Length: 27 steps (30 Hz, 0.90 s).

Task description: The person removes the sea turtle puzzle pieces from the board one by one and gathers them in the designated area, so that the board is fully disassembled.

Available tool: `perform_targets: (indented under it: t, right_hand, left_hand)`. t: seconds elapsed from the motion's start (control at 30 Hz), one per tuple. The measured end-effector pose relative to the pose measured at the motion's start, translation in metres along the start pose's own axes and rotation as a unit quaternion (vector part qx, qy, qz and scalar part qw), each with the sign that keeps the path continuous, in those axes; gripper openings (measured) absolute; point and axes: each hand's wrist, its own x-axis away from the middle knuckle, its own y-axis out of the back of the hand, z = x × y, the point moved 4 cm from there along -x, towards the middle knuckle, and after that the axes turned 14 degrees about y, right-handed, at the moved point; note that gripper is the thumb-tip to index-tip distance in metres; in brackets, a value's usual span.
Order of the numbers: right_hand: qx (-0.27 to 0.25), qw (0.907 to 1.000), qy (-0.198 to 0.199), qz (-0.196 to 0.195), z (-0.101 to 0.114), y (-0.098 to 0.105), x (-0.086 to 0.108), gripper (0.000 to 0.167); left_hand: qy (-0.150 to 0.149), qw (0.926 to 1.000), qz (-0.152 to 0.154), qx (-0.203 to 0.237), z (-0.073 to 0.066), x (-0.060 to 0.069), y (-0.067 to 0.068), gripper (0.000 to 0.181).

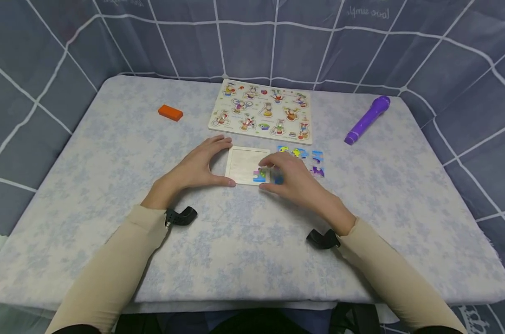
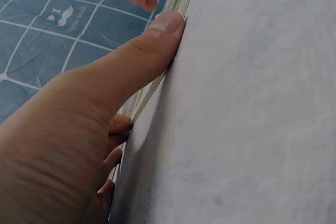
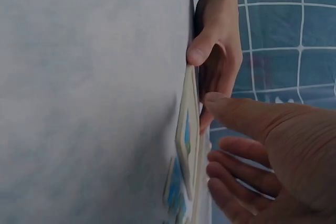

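A small wooden puzzle tray [image 1: 247,162] lies on the table with one colourful puzzle piece [image 1: 259,176] in its near right corner. My left hand [image 1: 194,169] holds the tray's left side, with the thumb at the near edge and the fingers towards the far corner. Above the tray's right edge hovers my right hand [image 1: 292,178], its thumb and fingers apart. Nothing shows between those fingers in the right wrist view. Several loose puzzle pieces [image 1: 317,171] lie right of the tray, some partly hidden by the right hand. A blue piece [image 3: 172,184] rests beside the tray.
Behind the tray lies a larger board [image 1: 261,111] with cartoon figures. An orange block [image 1: 170,112] sits at the back left, and a purple microphone-shaped object [image 1: 367,120] at the back right. Grey checked cloth [image 1: 248,46] hangs behind the patterned tablecloth [image 1: 244,250].
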Motion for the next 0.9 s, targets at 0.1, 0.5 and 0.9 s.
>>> perform_targets:
  t: [0.1,0.5,0.9]
  right_hand:
    - [0.007,0.9996,-0.002,0.028,0.000,-0.004,-0.013,0.054]
    - [-0.022,0.9940,-0.035,0.101,-0.012,-0.006,-0.041,0.050]
    - [-0.054,0.9949,-0.036,0.077,-0.019,-0.008,-0.038,0.047]
  left_hand:
    - [-0.002,1.0000,0.001,0.002,-0.001,-0.001,-0.001,0.108]
    - [-0.005,1.0000,-0.001,0.007,0.000,-0.001,-0.002,0.109]
    - [-0.008,1.0000,-0.003,0.005,0.000,-0.002,-0.001,0.108]
